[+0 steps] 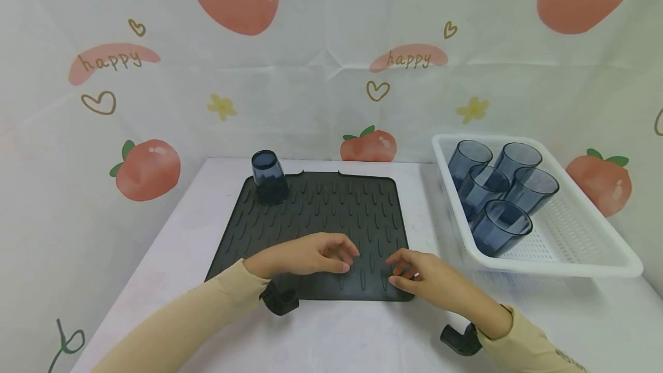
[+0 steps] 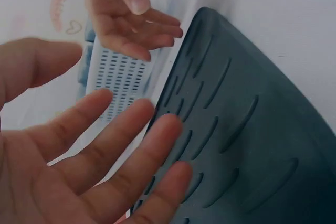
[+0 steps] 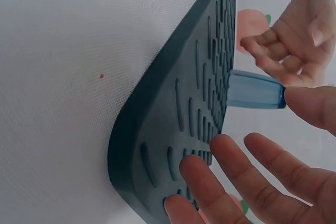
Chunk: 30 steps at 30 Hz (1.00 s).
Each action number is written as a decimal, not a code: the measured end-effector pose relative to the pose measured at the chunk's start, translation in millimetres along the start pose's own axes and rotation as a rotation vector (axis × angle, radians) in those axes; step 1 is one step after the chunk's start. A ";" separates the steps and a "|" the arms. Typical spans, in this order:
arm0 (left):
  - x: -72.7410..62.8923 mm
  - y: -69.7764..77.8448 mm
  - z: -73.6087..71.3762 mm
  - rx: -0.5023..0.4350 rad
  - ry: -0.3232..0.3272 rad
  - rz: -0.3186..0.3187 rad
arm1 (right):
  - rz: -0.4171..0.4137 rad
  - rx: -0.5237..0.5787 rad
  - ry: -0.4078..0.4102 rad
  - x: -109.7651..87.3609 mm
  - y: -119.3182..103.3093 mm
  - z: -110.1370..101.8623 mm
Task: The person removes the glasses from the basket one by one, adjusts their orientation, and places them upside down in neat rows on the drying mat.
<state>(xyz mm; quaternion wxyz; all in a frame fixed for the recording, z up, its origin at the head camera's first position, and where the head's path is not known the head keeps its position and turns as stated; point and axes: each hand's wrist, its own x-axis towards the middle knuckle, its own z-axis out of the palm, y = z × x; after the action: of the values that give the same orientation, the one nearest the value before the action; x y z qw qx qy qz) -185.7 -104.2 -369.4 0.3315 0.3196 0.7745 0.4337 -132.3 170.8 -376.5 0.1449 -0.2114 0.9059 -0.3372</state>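
Over the front half of a black ridged drying mat [image 1: 331, 206], my left hand [image 1: 316, 253] hovers with loosely bent fingers and nothing in them. Facing it, my right hand [image 1: 427, 278] is held above the mat's right front corner, also holding nothing. One blue-tinted glass [image 1: 270, 180] stands upside down on the mat's back left corner; it shows too in the right wrist view as a blue glass [image 3: 256, 89]. In the left wrist view the fingers of my left hand [image 2: 105, 166] are spread apart, palm toward the other hand.
To the right sits a white perforated plastic basket [image 1: 575, 240]. Several blue glasses [image 1: 501, 226] stand in its left part, mouths up. A white cloth with printed peaches [image 1: 369, 145] hangs behind the white table [image 1: 331, 338].
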 end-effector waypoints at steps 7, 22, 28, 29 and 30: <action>-2.0 4.2 5.7 0.064 -0.064 -0.030 | -0.010 -0.005 0.007 -0.3 -1.9 -1.4; -2.6 5.7 9.6 0.089 -0.089 -0.045 | -0.043 0.007 0.033 -2.7 -4.6 -6.2; -3.2 6.5 10.8 0.089 -0.084 -0.055 | -0.087 0.010 0.085 -7.0 -7.5 -16.0; -3.3 6.8 10.8 0.088 -0.084 -0.055 | -0.089 0.014 0.092 -7.9 -7.9 -17.6; -3.4 7.2 10.9 0.085 -0.085 -0.056 | -0.095 0.015 0.101 -8.9 -8.4 -19.4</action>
<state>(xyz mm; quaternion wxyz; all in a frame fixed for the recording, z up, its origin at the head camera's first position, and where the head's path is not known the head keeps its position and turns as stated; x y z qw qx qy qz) -173.6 -98.8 -366.7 0.3621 0.3298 0.7861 0.3769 -130.0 180.0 -355.6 0.0845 -0.2358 0.8984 -0.3607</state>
